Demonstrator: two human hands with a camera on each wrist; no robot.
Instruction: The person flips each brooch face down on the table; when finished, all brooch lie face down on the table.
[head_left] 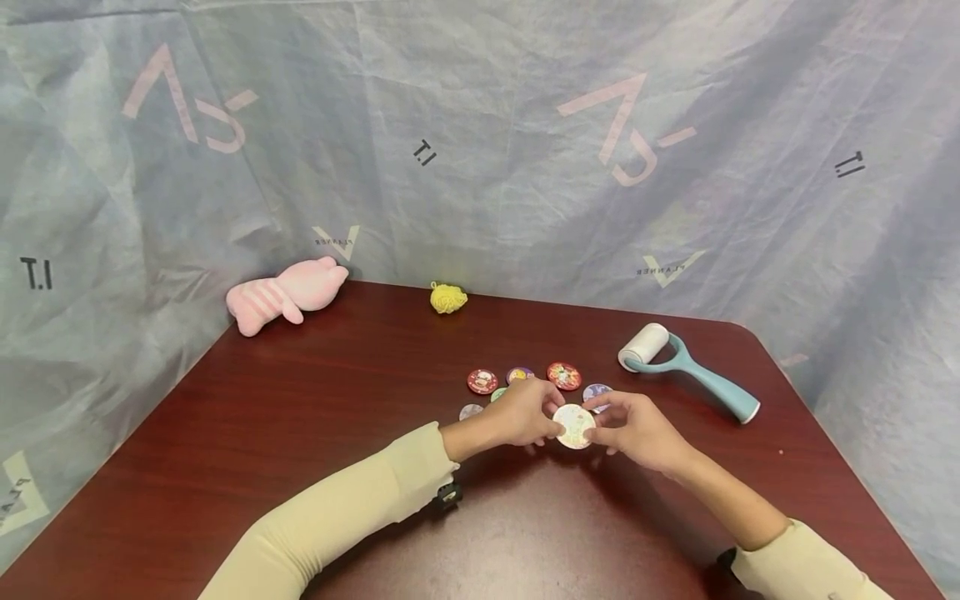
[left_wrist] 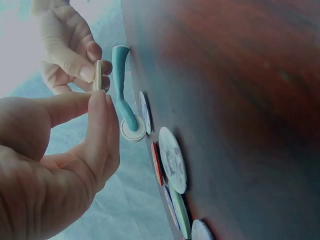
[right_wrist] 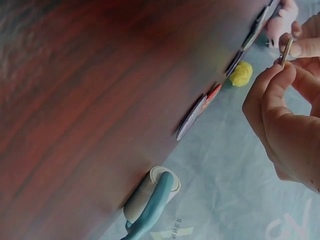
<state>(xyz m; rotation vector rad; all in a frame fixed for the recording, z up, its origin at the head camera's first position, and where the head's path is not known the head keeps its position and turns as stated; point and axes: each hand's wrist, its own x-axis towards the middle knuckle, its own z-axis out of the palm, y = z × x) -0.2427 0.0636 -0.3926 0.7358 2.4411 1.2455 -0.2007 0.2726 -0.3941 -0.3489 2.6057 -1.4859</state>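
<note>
Fingers of the left hand (head_left: 522, 415) pinch the left edge of a thin, round, shiny badge (head_left: 574, 427) at lower right of centre; the right hand (head_left: 642, 433) pinches its right edge, above the wood-grained desk (head_left: 337, 375).

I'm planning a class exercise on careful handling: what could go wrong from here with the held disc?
The pale disc, pinched at its edge by the left hand and right hand above the table, might slip and fall. If it drops, it could knock the other discs lying nearby.
</note>
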